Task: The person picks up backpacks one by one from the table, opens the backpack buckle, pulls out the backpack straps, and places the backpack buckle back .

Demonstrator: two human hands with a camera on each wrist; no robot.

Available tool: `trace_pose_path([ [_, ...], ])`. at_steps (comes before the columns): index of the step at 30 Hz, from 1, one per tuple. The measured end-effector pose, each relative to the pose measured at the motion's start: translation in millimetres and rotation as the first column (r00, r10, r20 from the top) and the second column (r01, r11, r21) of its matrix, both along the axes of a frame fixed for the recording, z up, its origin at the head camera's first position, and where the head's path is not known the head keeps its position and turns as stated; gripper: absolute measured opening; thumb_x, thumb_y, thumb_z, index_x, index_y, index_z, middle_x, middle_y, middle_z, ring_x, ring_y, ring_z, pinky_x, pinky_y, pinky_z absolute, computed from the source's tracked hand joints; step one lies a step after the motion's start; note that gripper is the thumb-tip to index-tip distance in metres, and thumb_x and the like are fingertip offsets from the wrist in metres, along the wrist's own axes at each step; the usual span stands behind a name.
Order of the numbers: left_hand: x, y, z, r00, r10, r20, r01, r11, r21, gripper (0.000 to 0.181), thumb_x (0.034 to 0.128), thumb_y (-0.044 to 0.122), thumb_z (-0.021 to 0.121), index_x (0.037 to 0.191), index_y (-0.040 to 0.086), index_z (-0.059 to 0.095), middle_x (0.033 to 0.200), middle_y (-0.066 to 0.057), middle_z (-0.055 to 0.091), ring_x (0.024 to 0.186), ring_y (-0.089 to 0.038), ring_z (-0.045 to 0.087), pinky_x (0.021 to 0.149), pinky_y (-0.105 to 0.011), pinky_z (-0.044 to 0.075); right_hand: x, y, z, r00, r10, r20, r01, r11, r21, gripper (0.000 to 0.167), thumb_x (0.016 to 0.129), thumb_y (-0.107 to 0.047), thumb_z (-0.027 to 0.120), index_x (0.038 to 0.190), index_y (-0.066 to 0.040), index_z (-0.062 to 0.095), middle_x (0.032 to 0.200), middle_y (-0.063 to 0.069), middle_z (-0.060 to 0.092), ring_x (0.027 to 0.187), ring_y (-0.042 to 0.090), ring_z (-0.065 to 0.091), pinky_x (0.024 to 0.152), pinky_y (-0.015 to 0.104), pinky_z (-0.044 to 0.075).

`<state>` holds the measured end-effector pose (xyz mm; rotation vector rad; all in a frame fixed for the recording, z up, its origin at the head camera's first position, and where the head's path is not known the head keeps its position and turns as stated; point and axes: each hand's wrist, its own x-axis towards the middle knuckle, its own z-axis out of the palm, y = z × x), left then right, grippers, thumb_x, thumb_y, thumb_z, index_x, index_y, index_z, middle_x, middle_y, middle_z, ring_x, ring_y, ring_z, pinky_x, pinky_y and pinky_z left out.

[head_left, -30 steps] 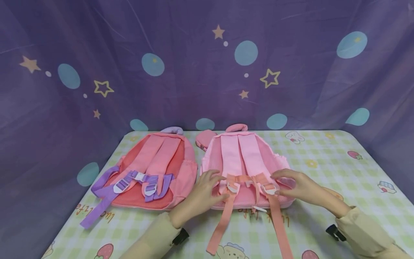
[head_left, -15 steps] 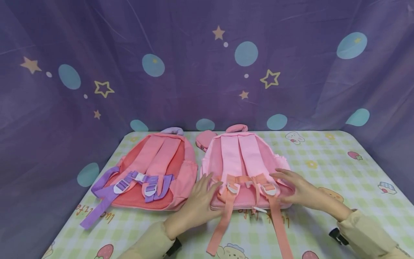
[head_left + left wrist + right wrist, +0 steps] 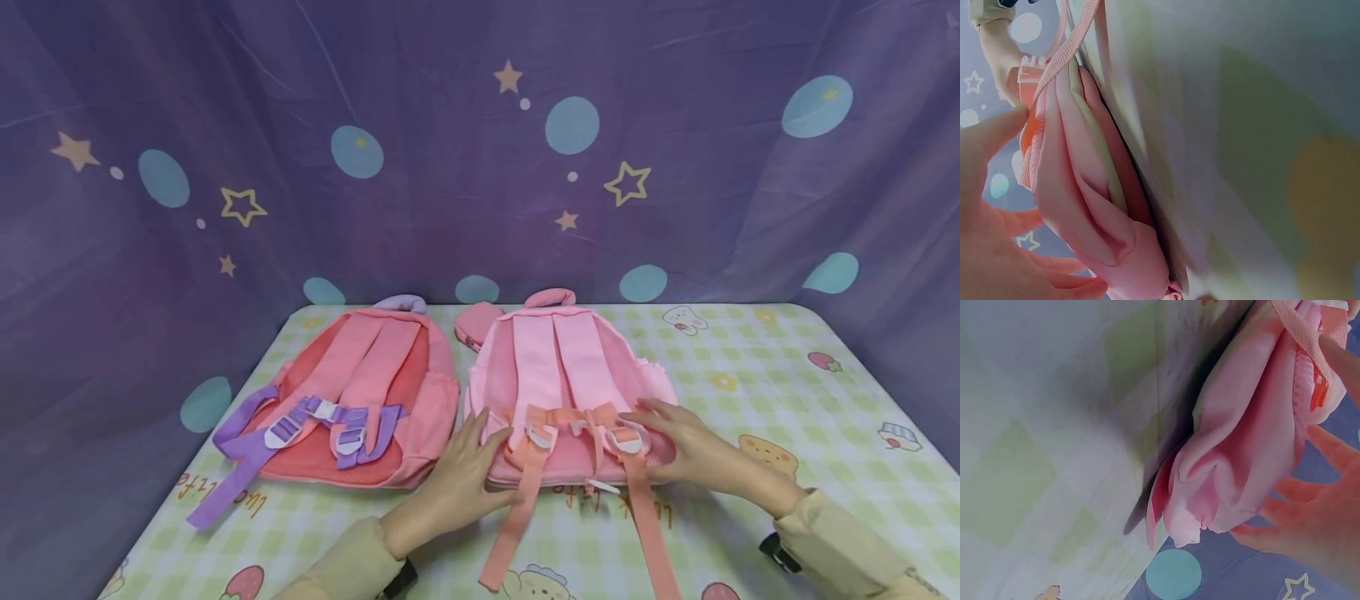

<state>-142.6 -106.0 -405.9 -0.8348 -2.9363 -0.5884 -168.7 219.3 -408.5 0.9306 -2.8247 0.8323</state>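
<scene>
Both hands are unclenched, fingers spread and gently bent, with neither gripping anything that I can see. The left hand [image 3: 457,473] lies against the lower left side of the pink bag [image 3: 542,367], its thumb just beside one orange strap [image 3: 513,521]. The right hand [image 3: 693,447] matches it at the lower right, fingertips on the fabric, thumb near the other buckle [image 3: 627,440]. So the bag sits between the palms, back panel up, its handle [image 3: 551,297] pointing away from the person.

I'd judge the step in hand to be squaring up and steadying this bag. The next move seems to call for light, even pressure from both sides, or a clean lift away, without snagging the loose straps.

Farther out, the coral bag [image 3: 378,367] lies to the left, purple straps trailing [image 3: 225,493]; a small pouch [image 3: 477,323] rests behind, between the bags, on the checked table [image 3: 757,533].
</scene>
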Motion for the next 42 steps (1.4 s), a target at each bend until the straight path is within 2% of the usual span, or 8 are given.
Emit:
trace_pose_path([
  [5, -2.2, -1.0, -2.6, 1.0, -0.006, -0.008, 0.006, 1.0, 0.012, 0.072, 0.0729, 0.048, 0.065, 0.127, 0.006, 0.043, 0.138, -0.027, 0.023, 0.126, -0.043, 0.02, 0.099, -0.054, 0.021, 0.5, -2.4, -3.3, 1.0, -0.009, -0.007, 0.009, 0.999, 0.046, 0.062, 0.064, -0.03, 0.077, 0.119, -0.012, 0.055, 0.125, 0.025, 0.042, 0.113, 0.044, 0.036, 0.083, 0.06, 0.033],
  [13, -4.0, 1.4, -2.7, 0.999, 0.012, 0.036, -0.013, 0.999, 0.032, 0.071, 0.0737, 0.047, 0.065, 0.128, 0.007, 0.043, 0.14, -0.024, 0.022, 0.128, -0.04, 0.019, 0.099, -0.052, 0.024, 1.2, -1.4, -3.6, 1.0, -0.025, -0.003, 0.025, 0.998, 0.054, 0.061, 0.064, -0.039, 0.076, 0.115, -0.011, 0.057, 0.124, 0.025, 0.044, 0.114, 0.043, 0.036, 0.083, 0.059, 0.035],
  [28, -8.9, 2.6, -6.7, 1.0, 0.003, 0.009, -0.003, 0.999, 0.032, 0.064, 0.073, 0.046, 0.066, 0.123, 0.01, 0.047, 0.137, -0.022, 0.028, 0.127, -0.036, 0.024, 0.098, -0.049, 0.028, 0.6, 1.0, -4.1, 0.999, -0.044, 0.0, 0.044, 0.998, 0.053, 0.061, 0.062, -0.039, 0.076, 0.113, -0.01, 0.058, 0.122, 0.025, 0.045, 0.112, 0.044, 0.037, 0.084, 0.06, 0.033],
  [36, -11.4, 9.4, -5.1, 1.0, -0.005, 0.003, 0.005, 1.0, 0.008, 0.065, 0.0732, 0.049, 0.064, 0.124, 0.013, 0.047, 0.137, -0.02, 0.03, 0.128, -0.032, 0.026, 0.099, -0.045, 0.029, 2.1, 6.4, -1.3, 0.998, -0.06, -0.017, 0.061, 0.997, 0.046, 0.059, 0.061, -0.036, 0.078, 0.111, -0.01, 0.06, 0.12, 0.024, 0.047, 0.11, 0.045, 0.038, 0.083, 0.061, 0.033],
  [42, -12.2, 15.7, -2.3, 1.0, -0.01, 0.002, 0.01, 1.0, 0.002, 0.065, 0.0733, 0.05, 0.064, 0.125, 0.013, 0.047, 0.138, -0.02, 0.03, 0.127, -0.033, 0.028, 0.098, -0.045, 0.03, 2.2, 11.9, -1.0, 0.997, -0.078, -0.004, 0.078, 0.996, 0.046, 0.057, 0.061, -0.034, 0.078, 0.11, -0.01, 0.061, 0.119, 0.023, 0.048, 0.11, 0.044, 0.039, 0.082, 0.06, 0.035],
])
